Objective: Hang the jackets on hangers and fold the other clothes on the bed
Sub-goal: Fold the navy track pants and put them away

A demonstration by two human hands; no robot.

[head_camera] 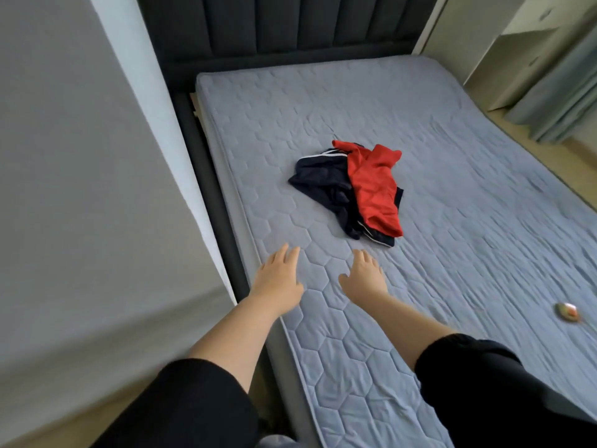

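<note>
Left grip [279, 279] and right grip [365, 279] spread empty; navy garment [319, 179] partly hidden under red garment [374, 185]

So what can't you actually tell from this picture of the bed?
1. Head view: the red garment lies bunched over the dark navy garment, hiding both shapes; jacket or not, unclear.
2. Head view: the small object by the right edge is blurred and too small to name.
3. Head view: whether the left hand and right hand touch the mattress or hover cannot be told from above.
</note>
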